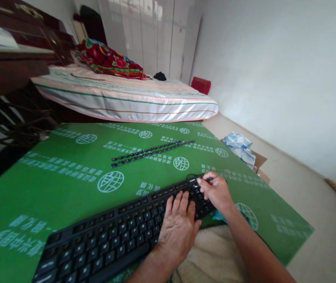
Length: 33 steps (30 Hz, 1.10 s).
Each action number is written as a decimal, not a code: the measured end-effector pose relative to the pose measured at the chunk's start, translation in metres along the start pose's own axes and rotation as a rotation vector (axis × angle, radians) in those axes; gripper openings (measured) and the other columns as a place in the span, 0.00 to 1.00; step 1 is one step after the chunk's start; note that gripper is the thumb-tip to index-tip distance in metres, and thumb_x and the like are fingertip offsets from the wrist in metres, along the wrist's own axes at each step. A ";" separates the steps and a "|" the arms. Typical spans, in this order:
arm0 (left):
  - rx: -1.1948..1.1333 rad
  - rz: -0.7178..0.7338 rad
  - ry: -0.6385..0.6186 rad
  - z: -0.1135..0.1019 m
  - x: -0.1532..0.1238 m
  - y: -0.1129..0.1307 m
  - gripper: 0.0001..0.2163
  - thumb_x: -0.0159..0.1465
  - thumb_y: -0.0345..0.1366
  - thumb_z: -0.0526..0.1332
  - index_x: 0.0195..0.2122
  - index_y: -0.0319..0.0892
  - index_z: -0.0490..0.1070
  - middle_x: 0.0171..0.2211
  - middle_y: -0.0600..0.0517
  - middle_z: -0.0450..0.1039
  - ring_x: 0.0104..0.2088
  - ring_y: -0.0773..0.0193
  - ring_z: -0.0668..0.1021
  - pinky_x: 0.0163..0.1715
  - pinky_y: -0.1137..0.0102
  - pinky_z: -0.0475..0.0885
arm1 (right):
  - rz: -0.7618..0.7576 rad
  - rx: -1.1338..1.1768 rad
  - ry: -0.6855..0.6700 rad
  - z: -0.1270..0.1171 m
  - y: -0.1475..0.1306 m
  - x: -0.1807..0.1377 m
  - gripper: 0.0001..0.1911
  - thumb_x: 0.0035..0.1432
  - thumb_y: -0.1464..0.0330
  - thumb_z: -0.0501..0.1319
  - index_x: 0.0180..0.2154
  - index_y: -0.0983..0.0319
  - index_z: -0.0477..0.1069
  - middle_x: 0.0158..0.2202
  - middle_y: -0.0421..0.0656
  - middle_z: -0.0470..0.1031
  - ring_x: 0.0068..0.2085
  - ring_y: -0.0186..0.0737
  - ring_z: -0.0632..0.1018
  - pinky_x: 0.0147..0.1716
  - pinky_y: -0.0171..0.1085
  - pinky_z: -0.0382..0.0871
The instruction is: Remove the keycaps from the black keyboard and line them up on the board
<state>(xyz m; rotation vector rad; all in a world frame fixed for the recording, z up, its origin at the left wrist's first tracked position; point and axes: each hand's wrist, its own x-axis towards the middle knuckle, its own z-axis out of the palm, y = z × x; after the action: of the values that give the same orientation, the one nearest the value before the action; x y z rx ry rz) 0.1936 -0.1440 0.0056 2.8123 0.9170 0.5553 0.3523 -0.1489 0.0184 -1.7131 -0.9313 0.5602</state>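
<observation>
A black keyboard [120, 232] lies at a slant across the green board. Along its upper rows the key places look bare and brownish, while black keycaps stand in the rows below. My left hand [178, 224] rests flat on the keyboard's right part, fingers stretched forward. Over the far right end, my right hand [215, 190] is closed in a pinch on a thin dark stick [209, 179]; its exact kind is hidden by the fingers. Beyond the keyboard, two long rows of small dark pieces [150, 152], which look like loose keycaps, lie on the board.
The green printed board [76, 173] fills the foreground. Behind it stands a bed [126, 98] with a red flowered blanket [109, 59]. Crumpled pale-blue material [239, 145] lies off the right edge. A bit of blue cloth [218, 216] shows under my right wrist.
</observation>
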 end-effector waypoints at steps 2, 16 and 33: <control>0.000 -0.001 -0.004 0.000 -0.001 0.000 0.17 0.60 0.42 0.56 0.46 0.38 0.70 0.55 0.39 0.65 0.56 0.47 0.65 0.54 0.50 0.58 | 0.010 -0.040 -0.007 0.002 0.003 0.003 0.13 0.48 0.58 0.60 0.24 0.60 0.63 0.15 0.35 0.68 0.11 0.30 0.67 0.11 0.29 0.59; -0.035 0.011 -0.047 0.003 -0.001 0.000 0.19 0.61 0.43 0.54 0.48 0.35 0.68 0.55 0.37 0.64 0.57 0.45 0.63 0.55 0.49 0.55 | -0.011 -0.312 -0.112 0.005 -0.004 0.013 0.09 0.48 0.63 0.58 0.22 0.60 0.63 0.13 0.35 0.67 0.13 0.31 0.68 0.14 0.29 0.60; -0.044 -0.025 -0.091 -0.003 0.003 0.002 0.20 0.59 0.42 0.56 0.49 0.35 0.68 0.56 0.37 0.63 0.58 0.45 0.62 0.56 0.50 0.54 | -0.021 -0.130 -0.187 0.003 0.009 0.020 0.15 0.51 0.58 0.57 0.21 0.61 0.62 0.13 0.36 0.67 0.11 0.29 0.64 0.13 0.29 0.57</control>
<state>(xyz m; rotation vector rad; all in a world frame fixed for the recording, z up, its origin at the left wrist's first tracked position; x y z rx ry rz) 0.1955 -0.1438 0.0098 2.7576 0.9089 0.4343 0.3645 -0.1317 0.0106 -1.7866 -1.1388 0.6674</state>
